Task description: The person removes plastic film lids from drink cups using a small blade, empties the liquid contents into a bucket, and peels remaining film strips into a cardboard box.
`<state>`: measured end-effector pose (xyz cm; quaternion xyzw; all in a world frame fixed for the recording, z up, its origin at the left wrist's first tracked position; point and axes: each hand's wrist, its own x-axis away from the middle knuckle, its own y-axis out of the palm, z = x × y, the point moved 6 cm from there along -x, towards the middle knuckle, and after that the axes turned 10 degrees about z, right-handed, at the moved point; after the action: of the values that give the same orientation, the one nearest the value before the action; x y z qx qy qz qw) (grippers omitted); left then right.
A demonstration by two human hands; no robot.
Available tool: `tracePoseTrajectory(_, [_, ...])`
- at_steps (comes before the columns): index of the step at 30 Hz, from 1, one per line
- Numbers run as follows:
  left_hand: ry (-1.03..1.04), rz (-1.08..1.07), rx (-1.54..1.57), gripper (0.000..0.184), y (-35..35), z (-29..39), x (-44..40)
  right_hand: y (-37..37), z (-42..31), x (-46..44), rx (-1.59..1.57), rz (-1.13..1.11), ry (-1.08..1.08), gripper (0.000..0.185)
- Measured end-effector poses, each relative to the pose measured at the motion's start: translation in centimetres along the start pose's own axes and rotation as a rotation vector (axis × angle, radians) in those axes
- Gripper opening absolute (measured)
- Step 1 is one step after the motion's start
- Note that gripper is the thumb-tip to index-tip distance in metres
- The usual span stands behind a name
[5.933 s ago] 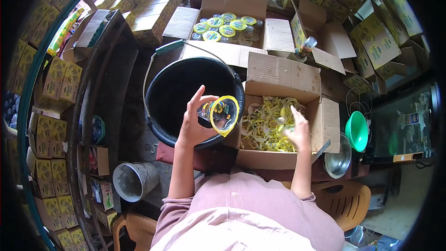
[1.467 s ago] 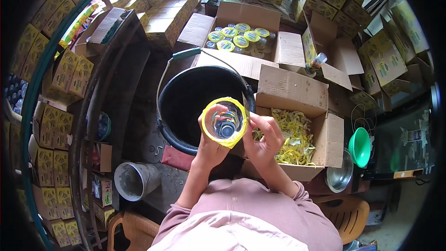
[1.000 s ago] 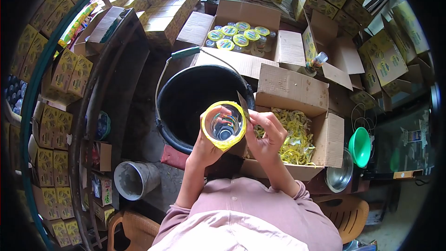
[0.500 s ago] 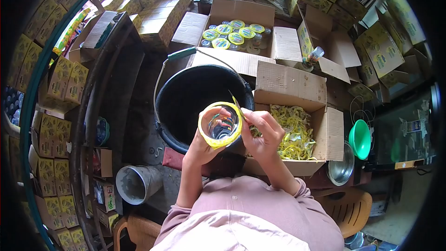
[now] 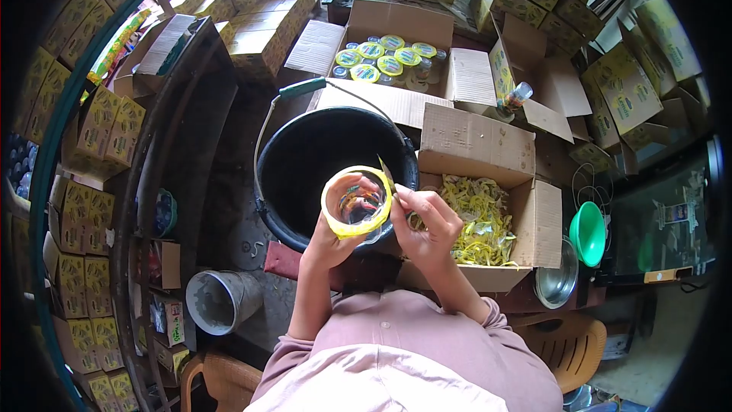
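Observation:
My left hand (image 5: pixel 328 243) is wrapped round a clear plastic cup (image 5: pixel 357 206) with a yellow band about its rim, its round end facing up toward me. In my right hand (image 5: pixel 428 223) a small knife (image 5: pixel 386 173) is pinched, blade pointing up. The blade lies against or very close to the right side of the yellow rim; exact contact cannot be told. Both hands are over the near right edge of a black bucket (image 5: pixel 293 154). Just right of my right hand, yellow plastic strips (image 5: pixel 480 217) fill an open cardboard box (image 5: pixel 476 137).
Beyond the bucket, a cardboard box (image 5: pixel 400 23) holds several yellow-lidded cups (image 5: pixel 390 65). A green bowl (image 5: pixel 588 233) and a metal bowl (image 5: pixel 557 278) are at the right. A grey pail (image 5: pixel 223 301) stands lower left. Stacked yellow cartons (image 5: pixel 263 27) surround the area.
The cup has tilted and shifted slightly up and left in my left hand. The knife has moved slightly down along the rim's right side.

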<state>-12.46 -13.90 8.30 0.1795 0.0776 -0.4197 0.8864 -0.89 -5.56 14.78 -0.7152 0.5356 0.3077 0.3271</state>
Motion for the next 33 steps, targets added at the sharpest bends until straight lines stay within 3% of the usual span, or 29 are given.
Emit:
tracePoseTrajectory(21, [-0.084, -0.162, -0.046, 0.061, 0.9, 0.2, -0.1, -0.3, 1.4, -0.6, -0.085, -0.099, 0.135, 0.03])
tracePoseTrajectory(24, [-0.047, -0.231, 0.157, 0.064, 1.1, 0.4, -0.6, -0.3, 1.4, -0.5, -0.083, -0.088, 0.156, 0.03])
tracePoseTrajectory(26, [0.128, -0.072, -0.054, 0.07, 0.7, 0.6, -0.7, -0.2, 1.3, -0.5, -0.069, -0.074, 0.15, 0.029])
tracePoseTrajectory(28, [0.09, 0.101, -0.101, 0.074, 0.1, -0.8, -0.6, -0.1, 1.1, -0.6, -0.054, -0.06, 0.134, 0.028])
tracePoseTrajectory(30, [0.242, 0.116, -0.061, 0.069, -0.1, -1.4, -0.7, -0.1, 1.2, -0.5, -0.016, -0.034, 0.128, 0.026])
tracePoseTrajectory(33, [0.164, 0.09, -0.113, 0.07, -0.3, -2.5, -0.9, 0.0, 1.2, -0.1, 0.015, -0.033, 0.129, 0.025])
